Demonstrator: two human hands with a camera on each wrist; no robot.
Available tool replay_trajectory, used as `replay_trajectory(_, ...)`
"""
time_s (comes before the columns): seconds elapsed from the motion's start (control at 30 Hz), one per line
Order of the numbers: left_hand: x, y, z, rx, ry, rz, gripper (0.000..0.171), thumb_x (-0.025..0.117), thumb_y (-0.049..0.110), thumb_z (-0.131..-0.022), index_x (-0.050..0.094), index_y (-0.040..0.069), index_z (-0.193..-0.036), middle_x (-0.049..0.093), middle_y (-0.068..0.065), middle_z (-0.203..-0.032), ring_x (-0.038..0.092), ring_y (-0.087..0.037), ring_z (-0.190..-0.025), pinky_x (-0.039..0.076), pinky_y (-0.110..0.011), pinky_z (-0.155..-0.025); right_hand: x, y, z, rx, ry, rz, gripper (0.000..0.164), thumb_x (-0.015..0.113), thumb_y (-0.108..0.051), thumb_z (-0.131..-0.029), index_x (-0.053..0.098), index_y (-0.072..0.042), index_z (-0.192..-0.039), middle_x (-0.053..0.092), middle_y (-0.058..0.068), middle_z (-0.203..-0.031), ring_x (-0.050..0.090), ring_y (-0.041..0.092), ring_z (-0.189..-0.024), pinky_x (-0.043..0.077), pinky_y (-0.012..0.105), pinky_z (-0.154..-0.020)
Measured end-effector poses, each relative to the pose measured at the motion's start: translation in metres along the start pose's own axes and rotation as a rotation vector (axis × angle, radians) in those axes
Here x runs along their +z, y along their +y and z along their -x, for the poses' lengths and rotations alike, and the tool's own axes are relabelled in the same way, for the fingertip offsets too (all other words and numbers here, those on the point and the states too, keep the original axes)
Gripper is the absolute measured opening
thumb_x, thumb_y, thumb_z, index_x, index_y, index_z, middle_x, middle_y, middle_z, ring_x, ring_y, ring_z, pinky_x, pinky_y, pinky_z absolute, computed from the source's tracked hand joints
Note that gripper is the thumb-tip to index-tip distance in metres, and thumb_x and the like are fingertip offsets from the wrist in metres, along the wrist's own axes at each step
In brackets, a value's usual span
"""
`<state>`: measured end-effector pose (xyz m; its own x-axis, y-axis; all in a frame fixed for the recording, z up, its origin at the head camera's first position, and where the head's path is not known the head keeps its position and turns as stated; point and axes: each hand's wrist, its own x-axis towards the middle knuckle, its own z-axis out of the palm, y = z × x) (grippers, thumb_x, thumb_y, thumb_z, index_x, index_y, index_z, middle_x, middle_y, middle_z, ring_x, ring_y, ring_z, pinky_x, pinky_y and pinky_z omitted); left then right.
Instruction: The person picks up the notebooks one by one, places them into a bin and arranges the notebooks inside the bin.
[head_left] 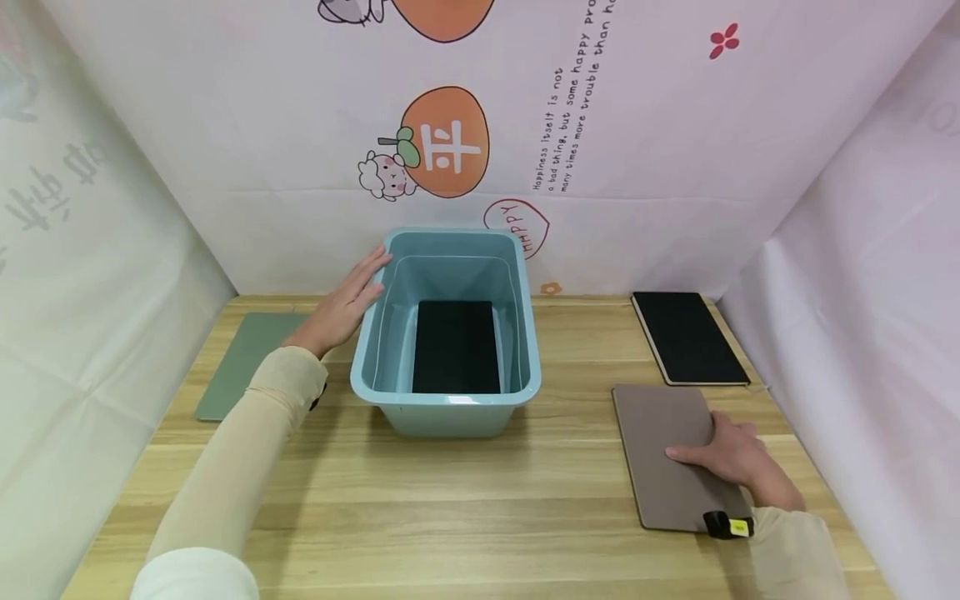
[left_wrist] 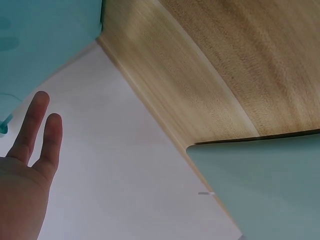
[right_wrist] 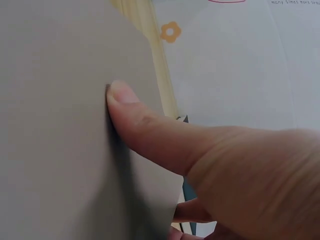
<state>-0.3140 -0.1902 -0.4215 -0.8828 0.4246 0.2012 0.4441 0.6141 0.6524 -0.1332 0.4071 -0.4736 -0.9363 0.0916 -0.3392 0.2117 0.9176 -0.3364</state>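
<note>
A light-blue plastic bin [head_left: 450,400] stands on the table, with a black notebook [head_left: 456,346] lying on its floor. My left hand [head_left: 345,307] rests on the bin's left rim, its fingers extended; the left wrist view shows two of them straight. At the right, a brown notebook [head_left: 652,450] is in my right hand [head_left: 738,457], which grips it by the right edge. The thumb [right_wrist: 145,125] presses on the cover while the other fingers go round behind the edge, partly hidden.
Left of the bin lies a grey-green notebook [head_left: 240,367], partly covered by the left forearm. Another black notebook [head_left: 690,337] lies at the back right, just beyond the brown one. White printed cloth [head_left: 637,167] walls the table at the back and both sides.
</note>
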Motion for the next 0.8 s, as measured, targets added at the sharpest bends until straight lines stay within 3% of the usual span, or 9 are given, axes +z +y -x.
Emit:
replay_trajectory(0.2,-0.001,-0.001,0.0,0.0,-0.002,0.004,0.057,0.03,0.048,-0.11,0.015,0.037,-0.164,0.0,0.021,-0.172,0.004,-0.018,-0.162,0.013,-0.068,-0.124,-0.001,0.002,0.0,-0.032,0.035,0.006,0.112,0.075,-0.06,-0.085,0.029,0.024,-0.145,0.051,0.047,-0.13,0.062,0.052,-0.103,0.054,0.054,-0.079)
replay_trajectory(0.5,-0.002,0.001,-0.001,-0.007,-0.008,-0.003,0.056,0.03,0.048,-0.11,0.015,0.038,-0.164,0.0,0.022,-0.172,0.004,-0.018,-0.162,0.013,-0.069,-0.124,0.006,0.004,0.004,-0.068,0.101,-0.074,0.112,0.072,-0.052,-0.091,0.015,0.024,-0.151,0.04,0.052,-0.133,0.053,0.058,-0.111,0.054,0.06,-0.083)
replay_trajectory(0.8,-0.001,0.003,0.001,-0.022,-0.012,0.003,0.056,0.031,0.047,-0.11,0.017,0.037,-0.164,0.0,0.024,-0.171,0.005,-0.018,-0.162,0.013,-0.068,-0.124,0.01,0.001,0.007,-0.121,0.159,-0.087,0.105,0.074,-0.045,-0.091,0.022,0.024,-0.15,0.046,0.051,-0.133,0.053,0.058,-0.114,0.053,0.06,-0.085)
